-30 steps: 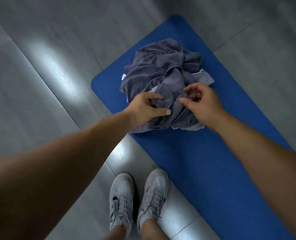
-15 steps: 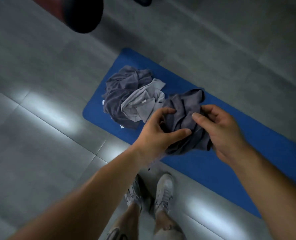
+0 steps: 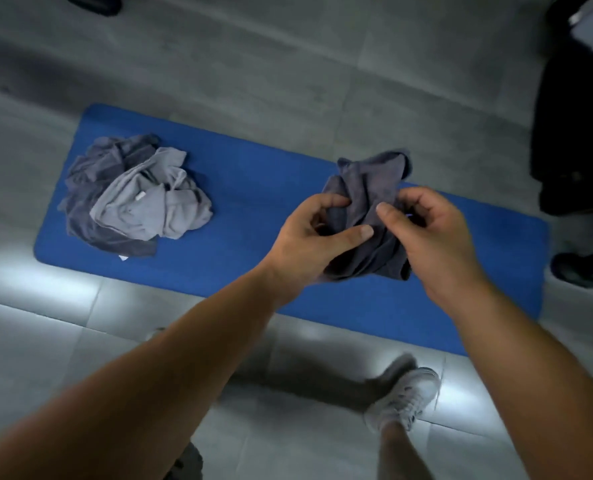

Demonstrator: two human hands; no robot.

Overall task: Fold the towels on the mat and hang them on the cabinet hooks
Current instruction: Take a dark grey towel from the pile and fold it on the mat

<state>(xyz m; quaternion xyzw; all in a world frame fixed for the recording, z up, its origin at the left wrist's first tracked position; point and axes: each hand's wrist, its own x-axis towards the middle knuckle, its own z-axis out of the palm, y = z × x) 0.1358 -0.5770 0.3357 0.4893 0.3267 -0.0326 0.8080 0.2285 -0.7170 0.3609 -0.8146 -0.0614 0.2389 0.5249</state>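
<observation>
A crumpled dark grey towel (image 3: 371, 188) hangs bunched between both my hands above the right half of the blue mat (image 3: 253, 188). My left hand (image 3: 308, 240) grips its left side, thumb across the front. My right hand (image 3: 430, 233) pinches its right side with thumb and curled fingers. On the mat's left end lies a heap of towels (image 3: 135, 199), a light grey one on top of dark grey ones.
Grey tiled floor surrounds the mat. A person in dark clothes and black shoes (image 3: 579, 268) stands at the right edge. A dark object (image 3: 94, 3) lies at the top left. My own white shoe (image 3: 405, 396) is below the mat.
Both hands lifted one dark grey towel off the heap and carried it to the right along the mat. The view swung, and my feet shifted right.
</observation>
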